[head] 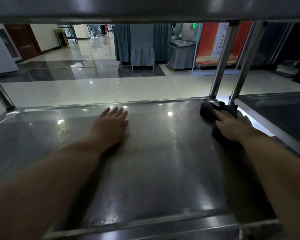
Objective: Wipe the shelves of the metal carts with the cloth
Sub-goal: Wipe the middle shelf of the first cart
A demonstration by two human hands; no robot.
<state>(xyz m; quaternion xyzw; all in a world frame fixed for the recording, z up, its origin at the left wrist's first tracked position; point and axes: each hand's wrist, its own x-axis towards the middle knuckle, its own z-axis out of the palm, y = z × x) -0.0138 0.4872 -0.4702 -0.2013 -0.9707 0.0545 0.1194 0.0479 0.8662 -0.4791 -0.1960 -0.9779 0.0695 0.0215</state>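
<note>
The left hand [111,126] lay flat on the steel cart shelf [163,174], palm down, fingers straight and slightly spread, holding nothing. The right hand [232,126] pressed down on the dark cloth [208,110] with its fingers extended over it. The cloth bunched out just beyond those fingertips, in the shelf's far corner beside the upright post [222,66]. Another cart's shelf [284,116] stood just right of the right hand.

Forearms [59,170], left hand [111,126] and right hand [231,126] are bare.
</note>
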